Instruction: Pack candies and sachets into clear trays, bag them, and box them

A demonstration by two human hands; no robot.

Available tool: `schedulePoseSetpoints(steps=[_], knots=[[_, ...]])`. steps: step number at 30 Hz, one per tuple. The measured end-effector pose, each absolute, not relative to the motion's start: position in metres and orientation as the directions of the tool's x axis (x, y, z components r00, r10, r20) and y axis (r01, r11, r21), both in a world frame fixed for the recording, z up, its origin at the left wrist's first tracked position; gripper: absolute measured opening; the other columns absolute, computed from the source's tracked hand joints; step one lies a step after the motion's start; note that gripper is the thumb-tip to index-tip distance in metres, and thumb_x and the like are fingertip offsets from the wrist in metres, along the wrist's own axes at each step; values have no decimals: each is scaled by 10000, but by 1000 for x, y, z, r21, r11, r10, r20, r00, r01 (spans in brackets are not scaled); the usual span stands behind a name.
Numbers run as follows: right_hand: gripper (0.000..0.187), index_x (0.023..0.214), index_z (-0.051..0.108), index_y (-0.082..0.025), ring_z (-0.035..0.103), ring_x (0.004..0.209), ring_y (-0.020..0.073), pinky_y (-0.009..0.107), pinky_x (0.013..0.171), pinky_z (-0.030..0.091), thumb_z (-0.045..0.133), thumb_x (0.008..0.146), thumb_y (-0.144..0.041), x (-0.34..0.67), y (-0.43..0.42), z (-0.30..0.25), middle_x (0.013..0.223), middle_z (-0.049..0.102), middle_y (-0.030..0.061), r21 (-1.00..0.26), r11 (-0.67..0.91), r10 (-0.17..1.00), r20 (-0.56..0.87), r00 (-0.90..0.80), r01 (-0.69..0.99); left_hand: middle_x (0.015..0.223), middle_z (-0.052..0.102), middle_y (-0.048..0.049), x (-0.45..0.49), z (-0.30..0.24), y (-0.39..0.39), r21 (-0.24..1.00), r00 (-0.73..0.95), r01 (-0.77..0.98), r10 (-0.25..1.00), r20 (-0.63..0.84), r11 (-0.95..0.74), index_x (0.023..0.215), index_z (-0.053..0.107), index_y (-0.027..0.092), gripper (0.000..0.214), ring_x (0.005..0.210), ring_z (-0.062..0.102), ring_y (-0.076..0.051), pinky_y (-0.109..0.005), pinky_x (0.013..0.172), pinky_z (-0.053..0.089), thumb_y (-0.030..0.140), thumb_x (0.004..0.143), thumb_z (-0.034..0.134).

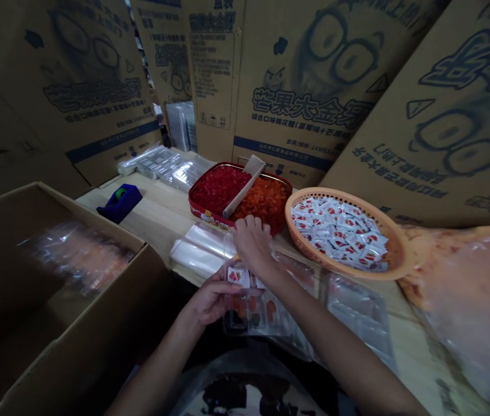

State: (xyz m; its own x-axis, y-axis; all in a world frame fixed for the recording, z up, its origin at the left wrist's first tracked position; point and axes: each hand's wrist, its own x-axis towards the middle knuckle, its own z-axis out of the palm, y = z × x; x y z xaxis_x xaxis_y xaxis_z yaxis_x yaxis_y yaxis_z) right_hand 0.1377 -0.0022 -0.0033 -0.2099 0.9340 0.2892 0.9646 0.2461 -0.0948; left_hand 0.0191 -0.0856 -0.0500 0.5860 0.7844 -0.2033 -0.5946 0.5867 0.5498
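The left hand (210, 301) has its fingers clamped on a clear plastic tray (249, 323) holding red and orange pieces, with a printed sachet (238, 276) just beyond them. The right hand's (251, 242) fingers curl together just below a red tin (195, 211); whether they hold anything is hidden.

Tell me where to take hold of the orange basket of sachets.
Grip the rim of the orange basket on its near side, coming from above with the right hand. That raised lip stands free towards the person, while the far side sits close to the cardboard box and the sachets fill the middle.
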Motion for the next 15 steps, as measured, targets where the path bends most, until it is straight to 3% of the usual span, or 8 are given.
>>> schedulePoseSetpoints(steps=[3, 5, 6, 8, 10, 12, 15], knots=[[218, 931, 555, -168, 439, 928, 269, 413, 778, 329, 402, 899, -321, 155, -7, -3, 974, 540, 115, -156, 218, 943, 287, -167, 963, 1056, 652, -76, 20, -49, -85, 539, 604, -585, 769, -209, 606, 1192, 471, 214, 577, 944, 636, -267, -425, 850, 473, 13, 657, 555], [224, 992, 559, -165, 443, 996, 282, 450, 835, 334, 458, 871, -325, 172, -14, -2, 1043, 544, 123, -302, 160, 951, 302, -65, 940, 1049, 654, -68, 19, -48, -84, 536, 609, -570, 758, -233, 623, 1180, 481, 215, 568, 940, 637, -260, -413, 843, 480, 17, 652, 554], [256, 1032, 553, -162, 440, 1037, 285, 460, 865, 336, 502, 844, -328, 181, -20, -1, 1087, 539, 127, -431, 120, 953, 301, 18, 894, 1042, 657, -63, 18, -48, -83, 536, 604, -563, 756, -253, 629, 1183, 477, 217, 569, 941, 636, -254, -408, 848, 478, 21, 654, 556], [358, 1093, 538, -163, 465, 1065, 270, 445, 884, 372, 571, 784, -340, 198, -36, -1, 1129, 549, 123, -770, 33, 969, 180, 168, 637, 1020, 662, -55, 19, -45, -80, 538, 581, -563, 764, -282, 627, 1192, 466, 216, 578, 941, 636, -244, -400, 859, 472, 26, 654, 560], [381, 1053, 574, -164, 543, 993, 245, 406, 837, 442, 614, 733, -366, 209, -54, -2, 1070, 607, 103, -978, -135, 987, -118, 111, 160, 1006, 664, -55, 23, -39, -79, 549, 566, -563, 772, -288, 618, 1195, 457, 210, 584, 932, 636, -237, -391, 856, 470, 27, 652, 566], [331, 944, 631, -169, 611, 871, 216, 363, 772, 493, 668, 678, -361, 218, -71, -3, 956, 668, 73, -905, -349, 937, -340, -82, -243, 980, 667, -59, 29, -32, -79, 581, 586, -532, 763, -272, 616, 1188, 460, 202, 584, 893, 643, -229, -374, 824, 481, 32, 643, 583], [266, 818, 675, -174, 645, 759, 190, 306, 701, 524, 750, 581, -269, 230, -89, -7, 839, 703, 46, -746, -439, 888, -447, -112, -501, 963, 658, -77, 38, -25, -73, 736, 621, -377, 743, -250, 562, 1180, 468, 189, 460, 835, 645, -211, -347, 765, 491, 176, 736, 589]])
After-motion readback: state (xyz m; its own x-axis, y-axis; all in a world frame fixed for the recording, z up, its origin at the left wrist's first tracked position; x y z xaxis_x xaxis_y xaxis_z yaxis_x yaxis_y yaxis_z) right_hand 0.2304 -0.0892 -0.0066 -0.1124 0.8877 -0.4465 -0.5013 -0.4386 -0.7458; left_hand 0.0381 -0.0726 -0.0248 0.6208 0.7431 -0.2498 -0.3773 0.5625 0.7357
